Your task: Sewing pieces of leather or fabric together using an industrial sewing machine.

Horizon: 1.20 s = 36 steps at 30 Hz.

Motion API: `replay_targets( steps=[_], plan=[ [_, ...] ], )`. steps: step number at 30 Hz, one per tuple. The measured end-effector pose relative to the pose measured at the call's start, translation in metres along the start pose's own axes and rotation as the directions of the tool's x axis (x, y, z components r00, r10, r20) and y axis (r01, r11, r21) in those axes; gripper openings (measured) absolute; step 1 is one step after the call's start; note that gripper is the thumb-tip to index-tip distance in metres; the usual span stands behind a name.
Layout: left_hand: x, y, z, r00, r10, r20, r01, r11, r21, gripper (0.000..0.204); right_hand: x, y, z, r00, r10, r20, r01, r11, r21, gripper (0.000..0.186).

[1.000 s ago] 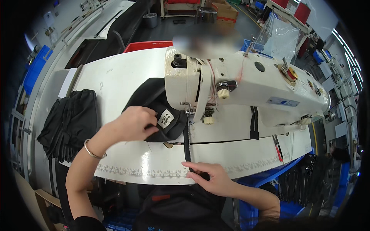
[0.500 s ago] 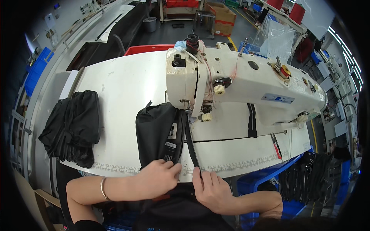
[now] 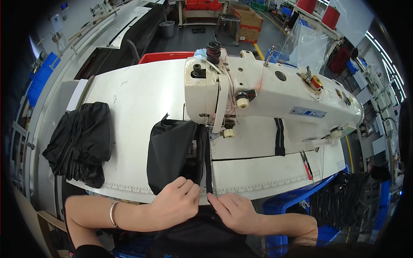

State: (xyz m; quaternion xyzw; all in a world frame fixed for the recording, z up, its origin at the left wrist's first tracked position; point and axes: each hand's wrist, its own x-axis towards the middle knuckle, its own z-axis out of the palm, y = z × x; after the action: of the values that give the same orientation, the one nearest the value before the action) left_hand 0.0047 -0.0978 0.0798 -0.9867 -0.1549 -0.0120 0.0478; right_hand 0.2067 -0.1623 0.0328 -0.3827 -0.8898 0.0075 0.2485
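A black fabric piece [image 3: 169, 150] lies on the table at the left of the sewing machine [image 3: 202, 92], its far end close by the needle area. My left hand [image 3: 177, 201] is closed on the near edge of this fabric, fingers curled in. A fold of the cloth partly covers a pale label. From under the machine's head a narrow black strip [image 3: 209, 172] runs straight toward me beside the fabric. My right hand [image 3: 234, 211] pinches its near end between thumb and fingers at the table's front edge.
A stack of black fabric pieces [image 3: 81, 142] sits at the left. Red-handled thread snips [image 3: 306, 165] and a short black strip with a pale line [image 3: 279, 137] lie at the right. Below the table's right edge is a blue bin [image 3: 275, 210] beside hanging dark pieces.
The fabric's left part has folded rightward over the labels, hiding the lower one. My left hand has shifted slightly left and down. My right hand has moved a little left, bringing the strip closer to upright.
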Motion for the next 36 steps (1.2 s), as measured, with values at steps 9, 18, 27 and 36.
replay_targets(
  steps=[9, 18, 27, 36],
  plan=[
    [-0.014, -0.006, 0.027, 0.627, -0.737, -0.254, 0.282, 0.518, -0.807, 0.016, -0.012, 0.013, 0.025, 0.993, -0.105, -0.055, 0.102, 0.993, -0.065, 0.032],
    [0.018, -0.134, -0.030, 0.654, -0.726, -0.212, 0.273, 0.488, -0.829, 0.011, -0.012, 0.015, 0.022, 0.980, -0.180, 0.083, 0.186, 0.979, -0.077, 0.030],
    [0.000, 0.017, 0.063, 0.909, -0.144, -0.390, 0.102, 0.987, -0.127, 0.032, -0.019, 0.024, 0.018, 0.978, -0.181, 0.098, 0.186, 0.981, -0.044, 0.033],
    [-0.005, 0.011, 0.069, 0.868, -0.267, -0.418, 0.120, 0.931, -0.344, 0.037, -0.013, 0.024, 0.018, 0.977, -0.202, 0.067, 0.205, 0.977, -0.052, 0.024]
  ],
)
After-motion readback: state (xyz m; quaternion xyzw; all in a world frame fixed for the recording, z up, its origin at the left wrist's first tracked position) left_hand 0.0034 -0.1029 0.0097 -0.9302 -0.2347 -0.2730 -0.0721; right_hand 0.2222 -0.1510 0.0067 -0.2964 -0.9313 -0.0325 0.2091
